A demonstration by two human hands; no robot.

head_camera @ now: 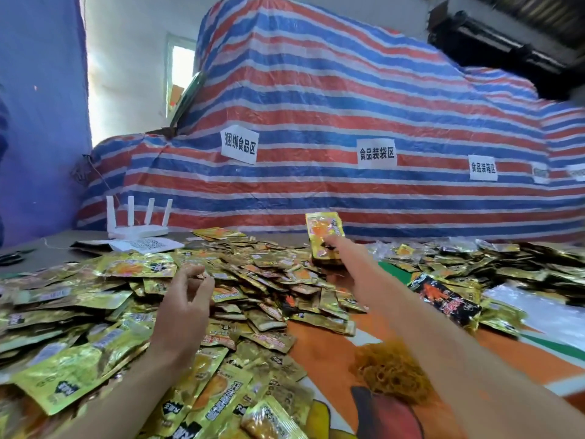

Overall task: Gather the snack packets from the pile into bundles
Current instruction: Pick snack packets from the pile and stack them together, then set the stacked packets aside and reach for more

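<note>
Upright bundle (323, 230), long axis vertical, pinched by right hand (341, 252); left hand (186, 294) loosely curled, empty.

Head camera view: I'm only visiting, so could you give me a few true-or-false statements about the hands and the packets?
1. The right hand holds up a stack of packets. True.
2. The left hand grips a black packet. False: it holds no packet and hovers over the gold pile.
3. A heap of rubber bands lies beside the right forearm. True.
4. The router sits on top of the pile. False: it stands behind the pile, at the left.
</note>
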